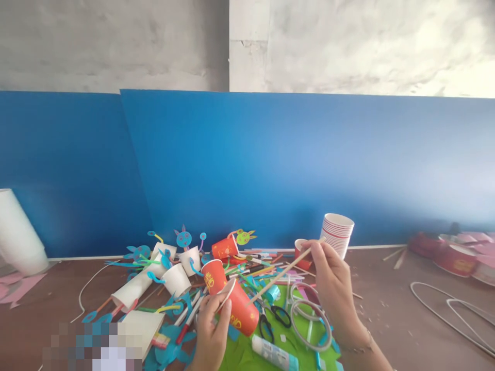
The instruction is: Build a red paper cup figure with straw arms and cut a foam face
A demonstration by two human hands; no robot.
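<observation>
My left hand [212, 327] is closed on the rim of a red paper cup [244, 308] with yellow lettering, tilted on its side with its base to the right. My right hand [331, 278] pinches a thin wooden stick [285, 271] near its upper end. The stick slants down to the left, and its lower tip meets the cup near the base; whether it pierces the wall I cannot tell. Just behind is another red paper cup [214, 274]. Black-handled scissors [274, 320] and a glue stick [275, 353] lie below the stick.
White paper cups [177, 280] with blue paper cutouts crowd the left side. Pens and sticks spread over green paper [240, 355]. A stack of paper cups [338, 232] rises behind my right hand. A white cable [444, 299] curls at right, before a blue partition [270, 165].
</observation>
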